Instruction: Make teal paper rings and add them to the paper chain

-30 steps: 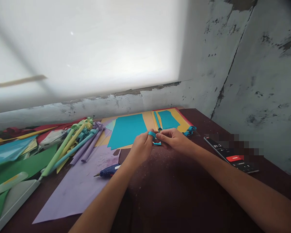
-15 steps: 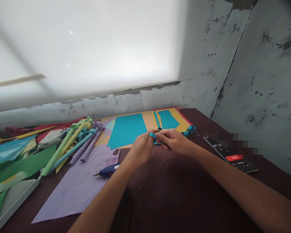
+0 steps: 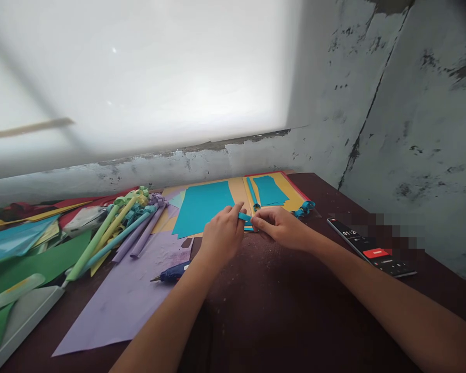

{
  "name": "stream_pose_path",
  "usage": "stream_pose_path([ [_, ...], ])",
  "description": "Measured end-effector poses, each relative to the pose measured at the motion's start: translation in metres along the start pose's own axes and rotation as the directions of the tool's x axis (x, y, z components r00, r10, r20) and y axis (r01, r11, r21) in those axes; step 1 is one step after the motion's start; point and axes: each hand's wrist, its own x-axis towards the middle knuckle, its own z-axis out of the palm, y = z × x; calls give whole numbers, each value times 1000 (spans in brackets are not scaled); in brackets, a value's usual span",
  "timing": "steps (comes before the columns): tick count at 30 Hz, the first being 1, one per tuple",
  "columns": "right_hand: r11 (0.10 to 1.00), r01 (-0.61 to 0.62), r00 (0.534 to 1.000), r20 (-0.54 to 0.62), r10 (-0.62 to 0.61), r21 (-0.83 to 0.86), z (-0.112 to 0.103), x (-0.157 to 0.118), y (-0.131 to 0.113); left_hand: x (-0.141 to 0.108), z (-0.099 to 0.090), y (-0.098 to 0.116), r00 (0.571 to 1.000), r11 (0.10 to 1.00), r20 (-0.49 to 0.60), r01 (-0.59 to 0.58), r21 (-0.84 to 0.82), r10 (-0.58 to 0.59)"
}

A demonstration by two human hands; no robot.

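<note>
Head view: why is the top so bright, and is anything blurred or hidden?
Head view: the white panel glares, nearly washed out, with a soft diagonal shadow at its left; head view: the maroon tabletop looks dim; head view: blocky pixelation covers a patch beside the phone; I can't tell the light's source.

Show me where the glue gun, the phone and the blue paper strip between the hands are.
Glue gun [image 3: 173, 273]: head view, on its dark blue body.
Phone [image 3: 376, 253]: head view, mid-screen, on the red button.
Blue paper strip [image 3: 244, 217]: head view, on its visible middle.
</note>
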Motion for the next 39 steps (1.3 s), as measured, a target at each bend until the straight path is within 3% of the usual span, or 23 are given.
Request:
stream_pose_path([
  [6,1000,2,1000,3,-2,30,1,1,1,0,-5,3,999,1000,-49,-4,10,4],
  [10,989,25,999,30,-30,146,3,3,4,1,3,0,999,972,-13,-53,-230,51],
  [14,970,67,996,46,-80,233,3,4,5,4,15,-1,991,780,106,0,-625,85],
  [16,962,65,995,59,-83,265,3,4,6,5,16,0,982,701,169,62,-711,85],
  [18,963,50,996,57,-67,265,3,4,7,5,14,1,983,749,167,52,-661,79],
  [22,972,-11,999,37,2,234,4,4,10,3,3,2,999,944,45,21,-328,-7],
  [25,971,-40,999,28,34,234,4,5,11,1,-1,4,999,995,-34,9,-103,-12],
  [27,970,-37,999,29,31,239,5,6,11,-1,-1,4,998,999,-48,-31,-43,29],
  [29,968,-17,999,41,7,251,5,6,11,-1,0,4,998,996,-36,-63,-65,60],
  [32,960,17,997,62,-36,280,5,6,10,0,5,3,997,967,26,-60,-248,68],
  [36,951,39,996,59,-60,307,4,5,9,2,12,4,995,847,80,-13,-531,65],
  [39,946,36,996,61,-59,323,3,5,8,3,11,5,994,818,95,17,-575,46],
])
